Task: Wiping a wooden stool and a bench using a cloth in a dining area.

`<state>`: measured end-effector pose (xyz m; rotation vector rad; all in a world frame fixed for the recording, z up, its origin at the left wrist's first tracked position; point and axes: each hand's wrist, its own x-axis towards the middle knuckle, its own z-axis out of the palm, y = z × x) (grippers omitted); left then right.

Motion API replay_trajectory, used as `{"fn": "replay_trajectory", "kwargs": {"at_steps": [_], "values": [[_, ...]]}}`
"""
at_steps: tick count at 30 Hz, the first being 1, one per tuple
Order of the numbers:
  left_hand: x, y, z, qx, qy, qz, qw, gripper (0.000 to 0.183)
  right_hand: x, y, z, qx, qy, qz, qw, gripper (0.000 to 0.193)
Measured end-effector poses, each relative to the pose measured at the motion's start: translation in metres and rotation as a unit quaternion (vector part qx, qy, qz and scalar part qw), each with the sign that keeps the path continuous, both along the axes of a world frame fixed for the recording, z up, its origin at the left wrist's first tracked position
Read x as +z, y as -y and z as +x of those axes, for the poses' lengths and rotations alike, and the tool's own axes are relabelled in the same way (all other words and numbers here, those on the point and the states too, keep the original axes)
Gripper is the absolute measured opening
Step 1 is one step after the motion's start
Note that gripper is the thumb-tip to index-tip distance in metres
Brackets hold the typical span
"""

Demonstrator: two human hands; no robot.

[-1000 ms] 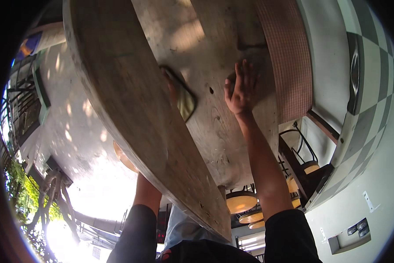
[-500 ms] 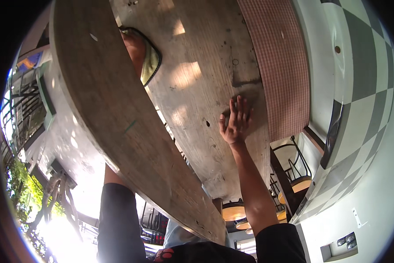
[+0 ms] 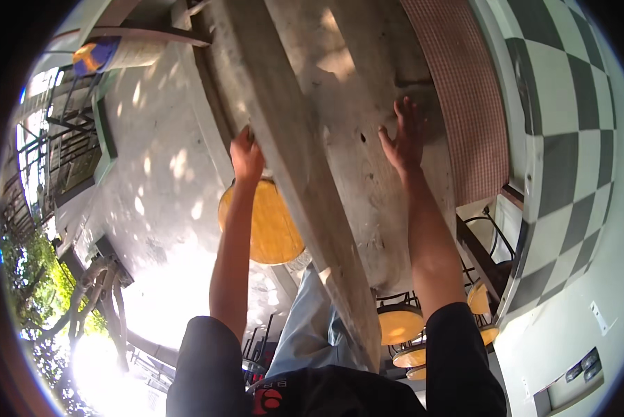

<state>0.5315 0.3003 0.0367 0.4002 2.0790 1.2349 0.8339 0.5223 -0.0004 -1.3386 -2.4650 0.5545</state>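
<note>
A long wooden board (image 3: 291, 132) stands tilted nearly on edge, running from the far side down toward my body. My left hand (image 3: 246, 157) is closed at the board's left side, its fingers partly hidden. To the right of the board lies a worn wooden tabletop (image 3: 374, 201) with a dark knot and patches of sunlight. My right hand (image 3: 406, 139) is over this tabletop near its right side, fingers apart and holding nothing; whether it touches the wood I cannot tell.
A round yellow stool seat (image 3: 273, 226) is below my left forearm. More stools (image 3: 400, 325) stand near my right elbow. A red checked cloth (image 3: 458, 90) borders the tabletop, beside a grey-and-white checkered surface (image 3: 558, 167). A blue-and-orange bundle (image 3: 95, 57) is at far left.
The board has turned from showing its broad face to nearly edge-on. My left hand has come into sight at its side. My right hand has moved slightly up and right. A dark-edged yellow cloth has left view.
</note>
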Motion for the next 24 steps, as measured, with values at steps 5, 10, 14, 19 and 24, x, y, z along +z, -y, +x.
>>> {"fn": "replay_trajectory", "kwargs": {"at_steps": [5,10,14,19,24], "values": [[0.193,0.035,0.180,0.051,-0.076,0.039,0.995,0.029,0.119,-0.056,0.073,-0.055,-0.055,-0.521,0.850,0.067],[0.307,0.138,0.242,0.015,0.052,0.131,0.990,0.024,0.335,0.157,0.059,0.109,-0.228,-0.567,0.784,0.085],[0.404,0.144,0.291,-0.184,0.215,0.064,0.957,0.034,0.410,0.289,0.128,0.156,-0.223,-0.399,0.876,0.091],[0.451,0.192,0.298,-0.428,0.144,0.172,0.875,0.043,0.424,0.375,0.190,-0.040,-0.374,-0.464,0.802,0.047],[0.493,0.236,0.248,-0.501,0.045,0.143,0.852,0.044,0.460,0.449,0.196,-0.171,-0.463,-0.533,0.687,0.037]]}}
